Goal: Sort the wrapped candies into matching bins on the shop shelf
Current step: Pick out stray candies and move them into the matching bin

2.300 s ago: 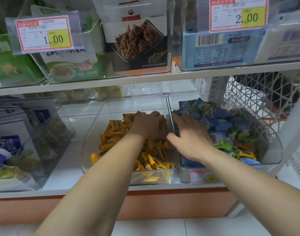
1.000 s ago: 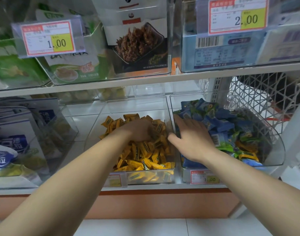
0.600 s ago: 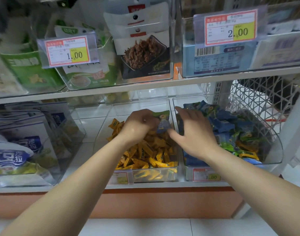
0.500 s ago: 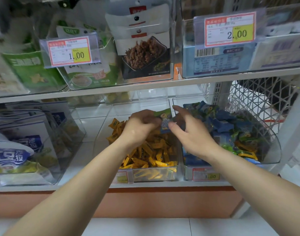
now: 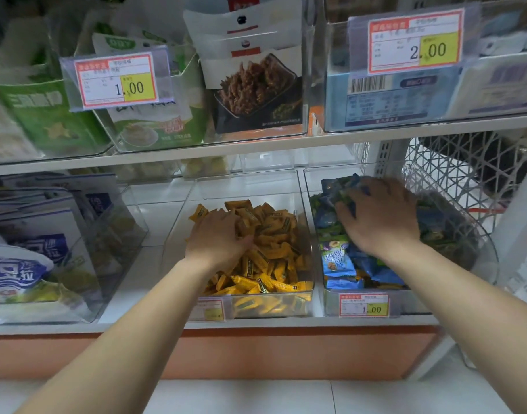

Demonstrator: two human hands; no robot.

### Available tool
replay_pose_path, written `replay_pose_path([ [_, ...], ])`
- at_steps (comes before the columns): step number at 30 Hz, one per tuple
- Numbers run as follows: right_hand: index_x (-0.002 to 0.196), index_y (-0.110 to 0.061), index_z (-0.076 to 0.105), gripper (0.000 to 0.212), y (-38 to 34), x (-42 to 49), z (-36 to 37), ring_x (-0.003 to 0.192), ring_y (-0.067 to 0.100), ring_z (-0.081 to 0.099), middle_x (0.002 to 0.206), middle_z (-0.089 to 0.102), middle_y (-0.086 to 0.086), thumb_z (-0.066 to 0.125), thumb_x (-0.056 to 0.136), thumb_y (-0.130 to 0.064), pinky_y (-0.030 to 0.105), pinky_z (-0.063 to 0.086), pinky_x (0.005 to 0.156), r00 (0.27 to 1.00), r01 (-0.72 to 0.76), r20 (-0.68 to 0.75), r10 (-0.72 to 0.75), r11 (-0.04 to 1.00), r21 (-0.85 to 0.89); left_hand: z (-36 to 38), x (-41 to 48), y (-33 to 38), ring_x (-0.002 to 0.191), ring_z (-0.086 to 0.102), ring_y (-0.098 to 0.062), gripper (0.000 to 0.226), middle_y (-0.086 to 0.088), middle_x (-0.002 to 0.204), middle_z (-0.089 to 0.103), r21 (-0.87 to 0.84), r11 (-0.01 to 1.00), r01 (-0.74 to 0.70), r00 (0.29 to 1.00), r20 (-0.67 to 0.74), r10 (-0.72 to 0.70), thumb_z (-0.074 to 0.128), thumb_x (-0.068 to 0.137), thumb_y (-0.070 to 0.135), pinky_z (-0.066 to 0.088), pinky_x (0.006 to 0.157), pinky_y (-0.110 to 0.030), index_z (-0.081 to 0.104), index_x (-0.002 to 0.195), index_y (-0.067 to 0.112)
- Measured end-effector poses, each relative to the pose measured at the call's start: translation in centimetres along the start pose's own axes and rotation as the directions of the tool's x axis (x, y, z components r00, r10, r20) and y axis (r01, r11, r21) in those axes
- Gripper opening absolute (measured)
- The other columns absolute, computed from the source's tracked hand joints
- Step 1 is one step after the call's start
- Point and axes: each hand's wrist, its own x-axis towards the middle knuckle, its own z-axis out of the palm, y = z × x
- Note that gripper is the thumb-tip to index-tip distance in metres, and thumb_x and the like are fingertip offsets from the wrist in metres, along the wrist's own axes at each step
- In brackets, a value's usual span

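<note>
Left hand (image 5: 218, 238) rests flat on yellow candies (image 5: 272, 234), right hand (image 5: 381, 218) spreads over blue candies (image 5: 375, 271); best to sift gently, lifting out only mismatched wrappers.

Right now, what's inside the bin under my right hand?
Blue and green wrapped candies fill the bin. The right hand lies spread on top of the pile and hides whatever candies are beneath it.

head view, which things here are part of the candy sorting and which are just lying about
In the job: yellow candies, middle bin, blue and green candies, right bin, left hand, right hand.
Lying about: price tags, green snack packs, dried-meat pack, blue-white bags, wire basket.
</note>
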Motion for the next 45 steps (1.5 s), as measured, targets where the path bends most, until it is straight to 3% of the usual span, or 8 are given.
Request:
replay_pose_path([
  [4, 0.133, -0.021, 0.056, 0.068, -3.9, -0.5, -0.3, 0.127, 0.031, 0.047, 0.136, 0.055, 0.005, 0.036, 0.084, -0.064, 0.046, 0.041, 0.104, 0.984, 0.158, 0.048, -0.169, 0.972, 0.172, 0.6, 1.1, -0.2, 0.104, 0.060, -0.025, 0.043, 0.001, 0.103, 0.064, -0.095, 0.995, 0.035, 0.998, 0.062, -0.029, 0.061, 0.082, 0.057, 0.053, 0.081, -0.039, 0.062, 0.108, 0.022],
  [8, 0.138, -0.019, 0.039, 0.068, -5.4, -1.6, 1.5, 0.124, 0.031, 0.048, 0.137, 0.050, 0.008, 0.051, 0.083, -0.056, 0.040, 0.044, 0.094, 0.954, 0.059, 0.273, -0.127, 0.968, 0.242, 1.2, 3.1, -0.4, 0.135, 0.041, -0.033, 0.106, -0.012, 0.147, 0.044, 0.009, 0.991, 0.131, 0.974, 0.184, -0.130, 0.061, 0.069, 0.081, 0.040, 0.105, -0.044, 0.030, 0.151, 0.021],
  [14, 0.136, -0.018, 0.037, 0.061, -5.2, -1.6, 2.2, 0.115, 0.033, 0.052, 0.124, 0.057, 0.009, 0.049, 0.083, -0.047, 0.041, 0.043, 0.086, 0.956, 0.072, 0.258, -0.140, 0.964, 0.257, 1.5, 6.5, 0.5, 0.142, 0.031, -0.040, 0.154, -0.014, 0.160, 0.025, 0.036, 0.981, 0.191, 0.913, 0.362, -0.191, 0.049, 0.023, 0.104, 0.037, 0.107, -0.050, 0.012, 0.156, 0.035],
  [24, 0.140, -0.019, 0.034, 0.068, -5.6, -1.8, 2.5, 0.119, 0.032, 0.050, 0.131, 0.054, 0.007, 0.039, 0.080, -0.050, 0.043, 0.043, 0.093, 0.967, 0.045, 0.232, -0.106, 0.966, 0.255, 1.9, 7.7, 0.4, 0.142, 0.032, -0.030, 0.124, 0.001, 0.156, 0.035, -0.186, 0.958, 0.220, 0.844, 0.528, -0.092, 0.053, 0.027, 0.101, 0.028, 0.110, -0.049, 0.048, 0.138, 0.047],
  [28, 0.150, -0.021, 0.025, 0.072, -5.7, -1.9, 2.4, 0.127, 0.032, 0.044, 0.140, 0.048, 0.006, 0.041, 0.085, -0.047, 0.045, 0.040, 0.102, 0.964, 0.028, 0.248, -0.096, 0.964, 0.263, 2.0, 7.0, 1.8, 0.120, 0.048, -0.021, 0.106, 0.000, 0.146, 0.048, -0.260, 0.949, 0.178, 0.866, 0.500, -0.025, 0.061, 0.033, 0.090, 0.037, 0.100, -0.041, 0.059, 0.127, 0.042],
  [34, 0.150, -0.023, 0.027, 0.069, -5.5, -1.9, 2.1, 0.128, 0.032, 0.045, 0.140, 0.049, 0.005, 0.045, 0.087, -0.044, 0.046, 0.040, 0.105, 0.964, 0.023, 0.247, -0.100, 0.954, 0.299, 0.8, 5.6, 1.2, 0.121, 0.045, -0.010, 0.112, 0.009, 0.147, 0.048, -0.362, 0.926, 0.106, 0.909, 0.414, 0.057, 0.073, 0.048, 0.076, 0.034, 0.093, -0.030, 0.042, 0.147, 0.035],
  [39, 0.145, -0.021, 0.032, 0.064, -6.4, -1.9, 1.9, 0.121, 0.031, 0.048, 0.134, 0.053, 0.006, 0.047, 0.086, -0.042, 0.044, 0.043, 0.100, 0.965, 0.050, 0.230, -0.128, 0.947, 0.316, -1.8, 3.9, -1.9, 0.096, 0.063, 0.003, 0.037, 0.029, 0.098, 0.068, -0.525, 0.850, 0.029, 0.952, 0.273, 0.137, 0.086, 0.069, 0.039, 0.046, 0.079, -0.018, 0.066, 0.099, 0.049],
  [45, 0.140, -0.019, 0.037, 0.057, -5.7, -1.9, 1.8, 0.118, 0.031, 0.050, 0.128, 0.055, 0.005, 0.050, 0.088, -0.039, 0.045, 0.044, 0.098, 0.964, 0.028, 0.243, -0.111, 0.947, 0.320, -3.4, 4.0, -3.1, 0.102, 0.061, -0.008, 0.067, 0.018, 0.121, 0.056, -0.523, 0.852, 0.004, 0.974, 0.196, 0.116, 0.085, 0.075, 0.027, 0.049, 0.077, -0.017, 0.052, 0.132, 0.042],
])
